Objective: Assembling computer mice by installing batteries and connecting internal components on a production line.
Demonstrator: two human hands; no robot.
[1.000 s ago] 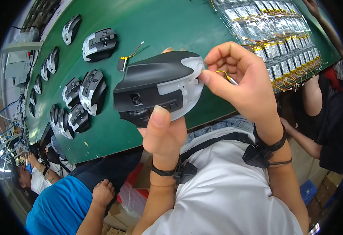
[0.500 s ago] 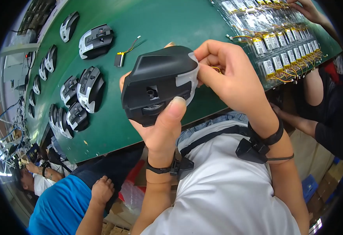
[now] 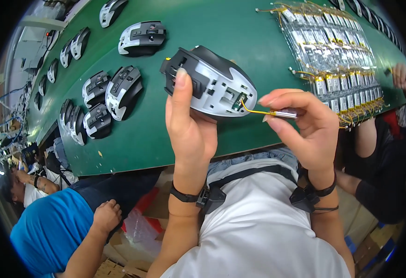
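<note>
My left hand (image 3: 191,120) grips a black and grey computer mouse (image 3: 207,95), its thumb on the near side and the other fingers mostly underneath. The mouse is tilted, showing a light grey panel with openings and a small green circuit board (image 3: 238,101). Yellow and dark wires (image 3: 255,110) run from that board to a small silver battery (image 3: 286,114). My right hand (image 3: 312,125) pinches the battery between thumb and fingertips, just right of the mouse and apart from it.
Several mice, such as one mouse (image 3: 142,39), stand on the green table (image 3: 152,134) to the left. Clear trays (image 3: 305,51) of wired batteries lie at the right. A person in a blue shirt (image 3: 57,222) sits at left; another person's hand (image 3: 401,78) is at the far right.
The mouse has turned in my left hand, bringing its grey panel and circuit board into sight. My right hand has drawn back from the mouse's edge, the battery now visible in it.
</note>
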